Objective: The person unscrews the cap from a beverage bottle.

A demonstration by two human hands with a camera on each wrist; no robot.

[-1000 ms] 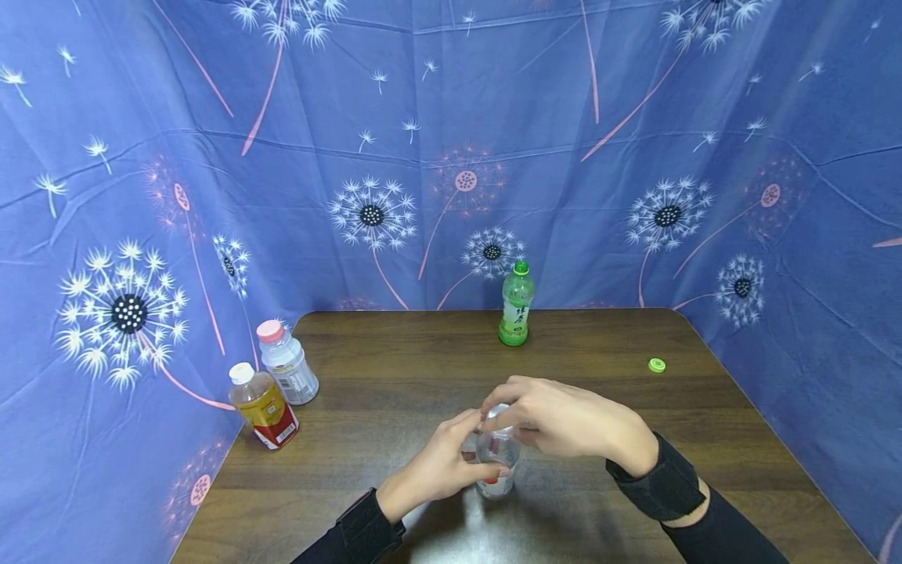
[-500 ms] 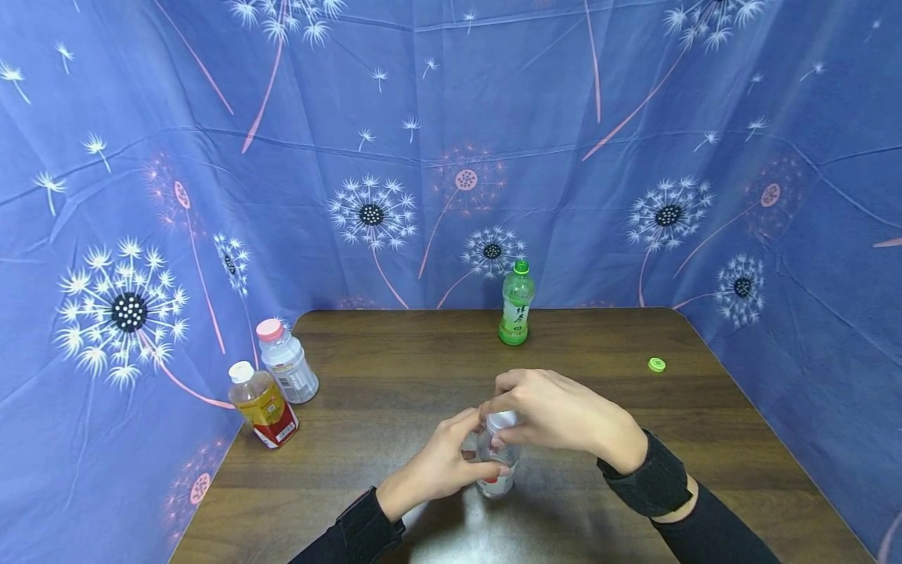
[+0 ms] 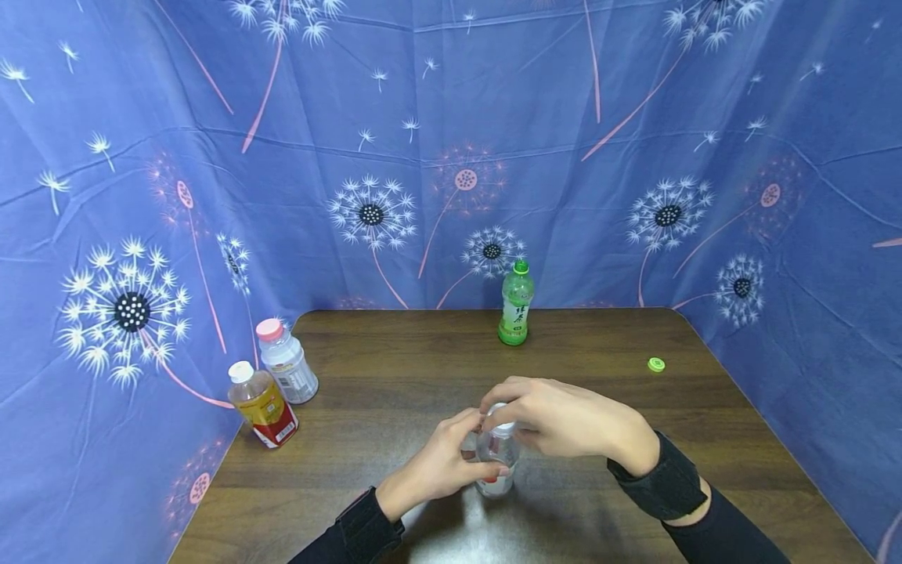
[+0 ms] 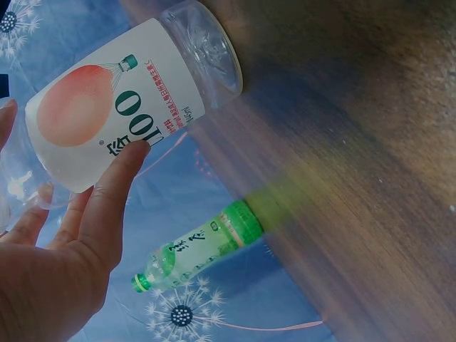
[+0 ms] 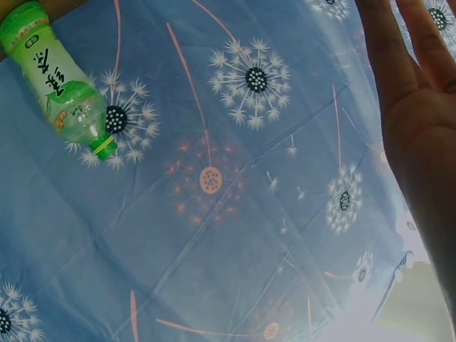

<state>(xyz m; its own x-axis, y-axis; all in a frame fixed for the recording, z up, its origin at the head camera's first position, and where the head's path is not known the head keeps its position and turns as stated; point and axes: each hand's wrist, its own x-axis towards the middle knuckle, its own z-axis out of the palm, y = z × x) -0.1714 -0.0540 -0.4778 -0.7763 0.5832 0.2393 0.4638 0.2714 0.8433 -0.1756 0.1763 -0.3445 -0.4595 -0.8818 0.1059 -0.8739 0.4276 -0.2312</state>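
Observation:
A clear plastic bottle (image 3: 499, 452) with a white cap (image 3: 503, 428) stands upright on the wooden table, in the lower middle of the head view. My left hand (image 3: 440, 460) grips its body from the left, thumb in front. In the left wrist view, the bottle's white label (image 4: 110, 103) shows a red balloon and green lettering. From the right, my right hand (image 3: 557, 417) reaches over the top with its fingers bent around the white cap; the fingertips are partly hidden. The right wrist view catches only part of this hand (image 5: 420, 100), not the cap.
A green tea bottle (image 3: 517, 305) stands at the table's back edge. Its right holds a loose green cap (image 3: 656, 365). At the left edge are a pink-capped bottle (image 3: 290, 366) and a white-capped bottle (image 3: 265, 409). Blue dandelion-print cloth (image 3: 564, 188) surrounds the table (image 3: 395, 352).
My right hand turned at the cap, its wrist shifting left and then back right. The left hand and the bottle have stayed in place.

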